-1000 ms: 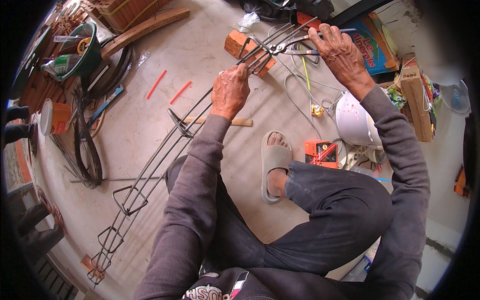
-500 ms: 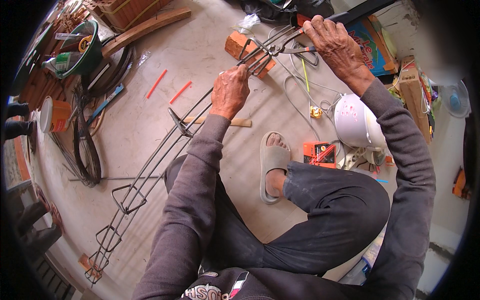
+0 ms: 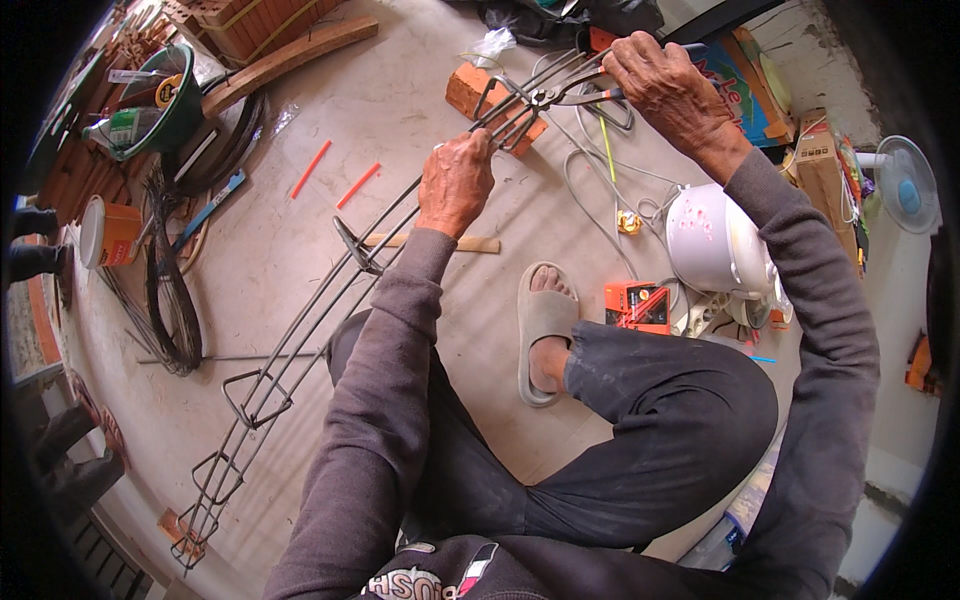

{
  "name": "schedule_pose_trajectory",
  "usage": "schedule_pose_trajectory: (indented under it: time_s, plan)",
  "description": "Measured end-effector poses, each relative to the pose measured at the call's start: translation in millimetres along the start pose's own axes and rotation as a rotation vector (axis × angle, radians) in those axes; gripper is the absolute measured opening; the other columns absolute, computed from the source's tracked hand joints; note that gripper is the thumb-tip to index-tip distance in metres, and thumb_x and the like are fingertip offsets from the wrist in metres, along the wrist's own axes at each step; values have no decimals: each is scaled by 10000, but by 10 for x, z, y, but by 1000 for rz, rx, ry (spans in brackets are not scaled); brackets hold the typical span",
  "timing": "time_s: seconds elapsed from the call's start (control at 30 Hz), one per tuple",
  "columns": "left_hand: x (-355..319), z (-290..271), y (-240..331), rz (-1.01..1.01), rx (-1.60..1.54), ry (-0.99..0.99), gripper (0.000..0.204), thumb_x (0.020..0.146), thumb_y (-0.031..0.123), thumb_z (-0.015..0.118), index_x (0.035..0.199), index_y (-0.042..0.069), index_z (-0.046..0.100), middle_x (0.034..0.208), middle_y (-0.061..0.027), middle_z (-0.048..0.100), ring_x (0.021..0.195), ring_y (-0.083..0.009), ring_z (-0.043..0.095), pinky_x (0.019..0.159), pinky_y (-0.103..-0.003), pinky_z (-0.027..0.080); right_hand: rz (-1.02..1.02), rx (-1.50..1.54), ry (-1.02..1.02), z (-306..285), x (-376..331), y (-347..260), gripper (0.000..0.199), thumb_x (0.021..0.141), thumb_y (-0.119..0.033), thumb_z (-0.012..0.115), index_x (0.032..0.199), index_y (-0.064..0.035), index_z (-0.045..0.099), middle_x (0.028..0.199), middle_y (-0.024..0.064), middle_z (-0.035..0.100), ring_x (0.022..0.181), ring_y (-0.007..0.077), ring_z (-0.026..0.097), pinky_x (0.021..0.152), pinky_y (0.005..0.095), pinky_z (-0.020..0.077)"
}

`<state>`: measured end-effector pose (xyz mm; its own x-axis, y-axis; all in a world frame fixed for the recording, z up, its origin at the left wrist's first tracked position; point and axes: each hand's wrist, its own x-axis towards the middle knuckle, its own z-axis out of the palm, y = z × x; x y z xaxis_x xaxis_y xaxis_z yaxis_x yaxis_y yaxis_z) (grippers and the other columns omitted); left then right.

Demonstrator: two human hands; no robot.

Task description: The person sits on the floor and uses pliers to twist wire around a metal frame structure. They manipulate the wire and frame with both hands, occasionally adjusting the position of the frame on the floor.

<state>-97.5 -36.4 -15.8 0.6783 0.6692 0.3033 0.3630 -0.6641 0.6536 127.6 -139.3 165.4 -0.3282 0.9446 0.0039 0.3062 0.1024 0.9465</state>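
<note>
Left hand (image 3: 456, 180): its fingers are closed around the bars of the steel frame (image 3: 372, 266), near the upper end of it
Right hand (image 3: 675, 95): its fingers are curled around the handles of the pincers (image 3: 543, 98), and these two handles stand apart from each other
Pincers: their head is at the bars, a little beyond the left hand; whether the jaws bite on something, I cannot tell
Steel frame: it is long and narrow, and it runs slantwise over the floor (image 3: 482, 335), from the lower left up toward the right hand
Bricks: one orange brick (image 3: 467, 90) is under the upper part of the frame, and another brick (image 3: 180, 525) is at the lower end
Wooden strip (image 3: 480, 245): it lies crosswise to the frame, near the left wrist
Red sticks (image 3: 311, 169): two thin pieces lie apart on the floor, left of the left hand
Right side: a white round appliance (image 3: 695, 240) has an orange box (image 3: 637, 305) near it
Left side: an orange bucket (image 3: 120, 235) is just beside a bundle of dark wire (image 3: 175, 330)
</note>
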Motion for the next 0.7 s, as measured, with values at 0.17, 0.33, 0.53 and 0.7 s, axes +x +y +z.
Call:
schedule_pose_trajectory:
  time_s: [0.17,0.33,0.53,0.7]
  plan:
    - [-15,7,-15,4,-1,6,142,948,195,612,940,55,634,869,-183,679,811,-404,660,683,-490,516,-93,-36,-22,-144,133,82,218,931,-340,602,955,-124,586,870,-3,528,901,121,546,730,288,441]
    - [-5,24,-9,13,-4,13,153,952,202,611,934,51,626,862,-194,673,798,-408,655,679,-498,511,-86,12,-206,-207,175,87,216,931,-305,585,991,-99,566,880,26,547,935,151,552,852,361,432]
    - [-15,8,-6,15,0,19,161,955,204,607,926,47,622,850,-196,667,786,-413,649,673,-498,507,-45,153,-249,-233,148,71,257,939,-340,586,997,-91,562,858,31,542,806,169,564,825,336,414]
    - [0,5,-16,15,21,-6,170,957,206,603,919,41,619,849,-198,667,785,-409,653,672,-497,507,26,303,-290,-157,130,38,309,940,-400,611,970,-93,609,868,76,639,841,188,668,682,339,509]
